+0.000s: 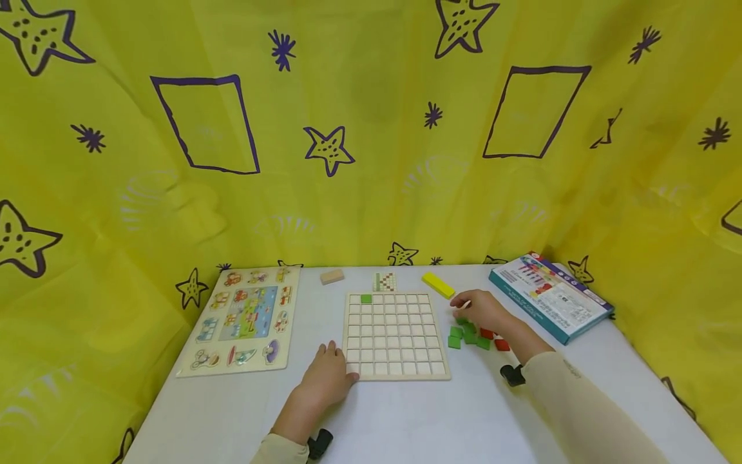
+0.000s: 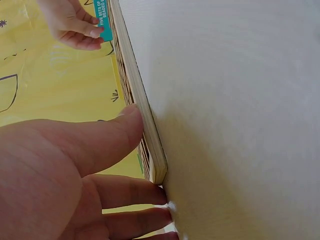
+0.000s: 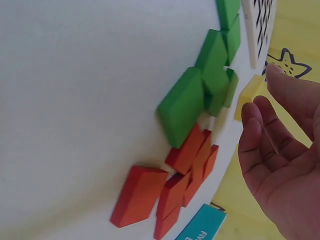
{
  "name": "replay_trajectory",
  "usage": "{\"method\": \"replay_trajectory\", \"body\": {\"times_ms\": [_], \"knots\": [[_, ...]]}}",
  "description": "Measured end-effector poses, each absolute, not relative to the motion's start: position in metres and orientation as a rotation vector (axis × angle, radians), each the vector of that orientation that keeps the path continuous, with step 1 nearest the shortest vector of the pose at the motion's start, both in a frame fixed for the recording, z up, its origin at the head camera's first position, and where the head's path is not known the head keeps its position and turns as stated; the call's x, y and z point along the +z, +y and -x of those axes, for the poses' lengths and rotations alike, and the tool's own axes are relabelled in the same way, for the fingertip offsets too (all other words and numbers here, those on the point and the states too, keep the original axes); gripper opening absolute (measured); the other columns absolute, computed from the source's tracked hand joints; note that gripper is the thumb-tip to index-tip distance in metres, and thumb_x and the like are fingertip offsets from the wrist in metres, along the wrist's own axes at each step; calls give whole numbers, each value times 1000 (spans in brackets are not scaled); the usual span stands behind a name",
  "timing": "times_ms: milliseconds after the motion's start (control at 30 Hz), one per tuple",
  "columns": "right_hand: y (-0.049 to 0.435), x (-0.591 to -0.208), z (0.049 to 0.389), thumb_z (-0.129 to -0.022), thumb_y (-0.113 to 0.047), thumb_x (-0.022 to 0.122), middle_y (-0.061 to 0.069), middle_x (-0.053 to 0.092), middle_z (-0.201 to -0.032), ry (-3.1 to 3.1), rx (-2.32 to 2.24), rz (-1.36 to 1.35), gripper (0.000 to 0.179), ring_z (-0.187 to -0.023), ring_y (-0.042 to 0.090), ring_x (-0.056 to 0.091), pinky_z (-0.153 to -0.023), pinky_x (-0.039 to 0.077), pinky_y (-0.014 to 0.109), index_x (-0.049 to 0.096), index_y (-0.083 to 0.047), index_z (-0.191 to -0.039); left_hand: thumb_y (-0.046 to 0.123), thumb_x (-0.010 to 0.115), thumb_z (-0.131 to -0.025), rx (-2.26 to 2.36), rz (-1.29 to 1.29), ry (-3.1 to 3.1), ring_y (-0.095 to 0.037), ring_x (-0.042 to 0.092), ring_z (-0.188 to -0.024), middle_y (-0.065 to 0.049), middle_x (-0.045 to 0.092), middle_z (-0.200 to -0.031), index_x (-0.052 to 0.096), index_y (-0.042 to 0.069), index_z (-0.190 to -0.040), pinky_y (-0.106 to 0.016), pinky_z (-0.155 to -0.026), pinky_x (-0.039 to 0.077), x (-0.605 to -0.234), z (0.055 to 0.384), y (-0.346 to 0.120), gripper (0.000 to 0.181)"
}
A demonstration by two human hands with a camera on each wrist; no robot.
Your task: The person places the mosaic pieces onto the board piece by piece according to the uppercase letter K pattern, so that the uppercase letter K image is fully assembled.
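Observation:
A wooden grid board (image 1: 406, 377) lies flat mid-table, with one green tile (image 1: 366, 299) in its far row. At its near left corner rests my left hand (image 1: 327, 374); in the left wrist view the thumb (image 2: 131, 125) touches one edge and the fairly straight fingers lie past the corner. My right hand (image 1: 485, 309) hovers over loose green tiles (image 1: 455, 342), right of the board. Its fingers bend loosely, and the right wrist view shows nothing between them. Several red tiles (image 3: 137, 195) lie beside the green ones (image 3: 181, 107).
Behind the board are a small patterned card (image 1: 384, 281), a yellow bar (image 1: 437, 285) and a plain wooden block (image 1: 332, 277). A picture puzzle board (image 1: 203, 367) lies on the left. At the right stands a teal-edged box (image 1: 551, 296). Yellow patterned cloth (image 1: 371, 212) surrounds the white table.

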State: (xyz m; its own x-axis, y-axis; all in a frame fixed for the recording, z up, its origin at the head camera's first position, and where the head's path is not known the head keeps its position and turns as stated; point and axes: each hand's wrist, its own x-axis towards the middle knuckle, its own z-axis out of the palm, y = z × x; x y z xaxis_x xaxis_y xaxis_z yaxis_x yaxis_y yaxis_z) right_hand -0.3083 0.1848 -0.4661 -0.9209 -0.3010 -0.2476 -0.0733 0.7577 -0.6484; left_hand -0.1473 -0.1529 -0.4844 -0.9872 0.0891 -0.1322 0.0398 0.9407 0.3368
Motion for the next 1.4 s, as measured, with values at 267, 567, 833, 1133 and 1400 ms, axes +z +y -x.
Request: {"method": "replay_trajectory", "body": {"times_ms": [267,567,833,1133,1400], "knots": [[191,-475,305,-93,-11,73,9,66,-107,2650,-892,348,27,-84,22,55,-67,50,31,71,-3,-119,33,70,-95,485,-108,2948,-51,36,-138,-37,41,-146,49,-21,-134,-54,-113,35,-487,148,-154,70],[189,-476,306,-91,-9,75,9,67,-104,2657,-839,355,25,-87,24,55,-77,51,35,72,-1,-115,32,72,-94,480,-102,2950,-52,37,-138,-37,42,-145,50,-21,-133,-55,-112,36,-484,145,-154,70],[188,-476,308,-90,-9,75,8,65,-102,2635,-844,332,17,-84,23,56,-70,51,30,70,-6,-107,33,71,-94,487,-95,2947,-52,36,-138,-37,42,-146,50,-21,-133,-55,-112,36,-485,146,-155,70],[187,-468,314,-91,-6,72,6,66,-98,2656,-845,467,13,-82,22,57,-73,51,32,71,-5,-104,32,71,-94,470,-109,2955,-52,38,-137,-38,43,-144,50,-22,-132,-54,-112,37,-485,145,-155,69],[170,-453,329,-93,-6,72,6,67,-99,2677,-830,545,16,-88,24,58,-79,52,38,72,-1,-108,30,71,-94,462,-143,2972,-52,39,-136,-38,44,-143,50,-23,-131,-53,-113,36,-484,147,-155,67]]}}
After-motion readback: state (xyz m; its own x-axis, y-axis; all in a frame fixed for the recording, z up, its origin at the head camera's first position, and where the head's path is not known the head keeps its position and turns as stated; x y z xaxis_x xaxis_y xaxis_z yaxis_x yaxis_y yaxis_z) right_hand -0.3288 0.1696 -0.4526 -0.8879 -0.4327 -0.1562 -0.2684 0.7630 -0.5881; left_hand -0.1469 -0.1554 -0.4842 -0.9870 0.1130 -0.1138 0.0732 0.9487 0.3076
